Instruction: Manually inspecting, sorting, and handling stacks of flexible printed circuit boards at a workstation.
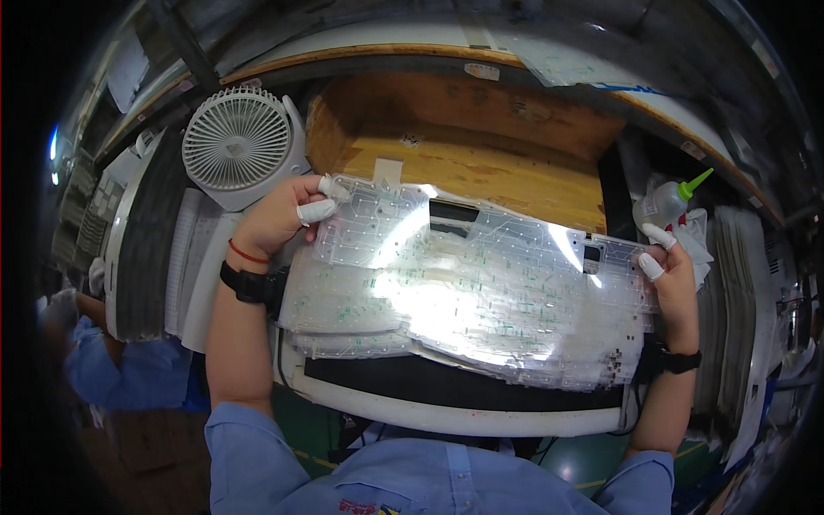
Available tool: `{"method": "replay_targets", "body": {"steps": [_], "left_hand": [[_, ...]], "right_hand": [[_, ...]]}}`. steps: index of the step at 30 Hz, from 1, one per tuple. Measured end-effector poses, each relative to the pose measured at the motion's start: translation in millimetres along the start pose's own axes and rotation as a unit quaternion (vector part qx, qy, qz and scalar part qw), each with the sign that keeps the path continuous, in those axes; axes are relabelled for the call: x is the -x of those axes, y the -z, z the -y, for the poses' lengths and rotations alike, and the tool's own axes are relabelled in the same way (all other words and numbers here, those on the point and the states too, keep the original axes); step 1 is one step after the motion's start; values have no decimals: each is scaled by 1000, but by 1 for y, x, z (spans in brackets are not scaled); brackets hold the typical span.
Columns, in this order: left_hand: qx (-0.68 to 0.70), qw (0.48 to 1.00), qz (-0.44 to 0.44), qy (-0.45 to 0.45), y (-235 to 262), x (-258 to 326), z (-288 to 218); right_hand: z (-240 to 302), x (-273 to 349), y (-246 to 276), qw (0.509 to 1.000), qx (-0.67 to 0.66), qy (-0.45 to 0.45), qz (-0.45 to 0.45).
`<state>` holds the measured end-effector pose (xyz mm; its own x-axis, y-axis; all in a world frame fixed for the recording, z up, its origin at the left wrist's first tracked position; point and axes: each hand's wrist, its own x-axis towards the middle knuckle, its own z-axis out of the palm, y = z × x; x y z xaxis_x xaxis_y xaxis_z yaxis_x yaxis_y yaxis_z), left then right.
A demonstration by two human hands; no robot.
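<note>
A clear plastic membrane circuit sheet [515, 243] with fine printed lines and dots stretches between my two hands. My left hand [279, 213] pinches its upper left corner between thumb and finger, both capped with white finger cots. At the sheet's right end my right hand [676, 279] grips the edge, also with white cots on thumb and finger. Beneath it lies a stack of similar clear sheets [339, 296] with green marks, and bright glare covers its middle. The stack's layers are uneven along the near edge. A pale tab [388, 172] rises behind the sheet's upper left part.
An open wooden box [481, 163] stands behind the sheet. Back left is a white fan [236, 142]; back right, a squeeze bottle with a green nozzle [663, 202]. Stacked sheets [730, 318] stand on the right. Another person's blue sleeve [124, 365] shows at far left.
</note>
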<state>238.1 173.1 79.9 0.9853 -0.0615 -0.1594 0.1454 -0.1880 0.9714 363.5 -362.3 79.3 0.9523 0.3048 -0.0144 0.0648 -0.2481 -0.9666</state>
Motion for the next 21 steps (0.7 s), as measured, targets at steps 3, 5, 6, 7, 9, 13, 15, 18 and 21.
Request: {"method": "replay_targets", "body": {"steps": [3,5,6,7,9,13,15,18,21], "left_hand": [[16,999,-33,-1,-2,-2,-2],[15,998,-66,2,-4,-4,-2],[22,997,-68,0,-4,-4,-3],[28,997,-70,-3,-4,-4,-3],[42,996,-73,-1,-4,-4,-3],[47,997,-67,4,-3,-5,-3],[37,997,-71,-5,-3,-6,-2],[24,996,-89,-16,-3,-7,0],[19,994,-102,-15,-4,-8,0]], "right_hand": [[7,4,0,996,-83,-28,16],[10,5,3,989,-134,-46,41],[10,5,3,988,-143,-48,25],[9,3,3,987,-151,-49,9],[7,0,6,986,-157,-49,-1],[-5,-5,10,991,-131,-29,-10],[-9,-6,12,993,-116,-20,-17],[-14,-6,14,993,-114,-16,-30],[-15,-7,13,990,-124,-6,-62]]}}
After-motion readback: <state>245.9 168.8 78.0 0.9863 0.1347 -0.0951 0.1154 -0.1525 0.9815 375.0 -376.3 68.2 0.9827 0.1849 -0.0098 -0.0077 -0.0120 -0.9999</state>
